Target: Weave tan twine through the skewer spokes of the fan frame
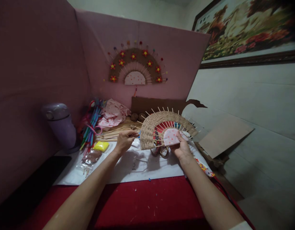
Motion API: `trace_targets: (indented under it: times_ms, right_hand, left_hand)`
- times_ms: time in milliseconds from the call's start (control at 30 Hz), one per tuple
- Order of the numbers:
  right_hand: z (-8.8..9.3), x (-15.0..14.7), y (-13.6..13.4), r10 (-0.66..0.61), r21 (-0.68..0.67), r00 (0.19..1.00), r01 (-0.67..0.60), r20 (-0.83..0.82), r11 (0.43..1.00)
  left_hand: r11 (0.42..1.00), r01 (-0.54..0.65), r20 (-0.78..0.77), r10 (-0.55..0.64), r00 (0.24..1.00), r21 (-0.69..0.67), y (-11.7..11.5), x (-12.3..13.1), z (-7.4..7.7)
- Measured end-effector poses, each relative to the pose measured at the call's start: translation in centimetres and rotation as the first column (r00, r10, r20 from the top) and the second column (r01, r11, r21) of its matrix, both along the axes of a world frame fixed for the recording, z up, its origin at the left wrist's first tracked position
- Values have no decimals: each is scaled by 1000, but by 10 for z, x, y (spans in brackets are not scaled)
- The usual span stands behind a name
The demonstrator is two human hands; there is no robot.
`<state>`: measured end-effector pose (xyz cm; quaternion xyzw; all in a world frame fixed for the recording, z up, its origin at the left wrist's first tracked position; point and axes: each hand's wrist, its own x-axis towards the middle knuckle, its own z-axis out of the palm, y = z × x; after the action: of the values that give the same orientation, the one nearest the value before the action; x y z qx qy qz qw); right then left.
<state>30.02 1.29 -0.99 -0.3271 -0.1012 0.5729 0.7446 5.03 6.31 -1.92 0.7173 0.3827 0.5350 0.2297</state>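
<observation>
Above the table I hold a half-round fan (147,134), its band woven from brown twine over thin sticks that poke out around the outer edge. My right hand (182,148) grips it by the half-round centre (170,136), which is covered in pink dotted cloth, with the thumb on the front. At the fan's left end, my left hand (125,140) is closed in a pinch beside the stick tips; what sits between those fingertips is too small to make out. Scissors (164,151) with round handles lie below the fan, partly hidden by it.
A finished-looking fan (135,54) with red flowers hangs on the pink board. Along the left stand a purple bottle (60,126), pipe cleaners (92,121) and a yellow packet (101,146). Crumpled pink cloth (114,113) and thin sticks (118,127) lie behind; cardboard (225,135) leans right.
</observation>
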Motion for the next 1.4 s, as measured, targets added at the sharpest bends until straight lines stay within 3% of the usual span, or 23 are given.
trace_targets:
  times_ms: [533,833,1033,1400]
  right_hand:
    - [-8,3,4,5,6,999,-6,43,1000]
    - [-3,0,2,5,-90,999,-1,46,996]
    - [-3,1,3,19,-97,999,-15,38,995]
    - [-4,1,3,35,-117,998,-30,47,993]
  left_hand:
    - [991,-93,-118,104,988,98,0,-8,8]
    - [883,-228,-335,378,863,410,-5,-15,17]
    - [838,-139,-425,402,811,528,-6,-20,19]
    - [826,-125,-478,434,764,550,-7,-23,22]
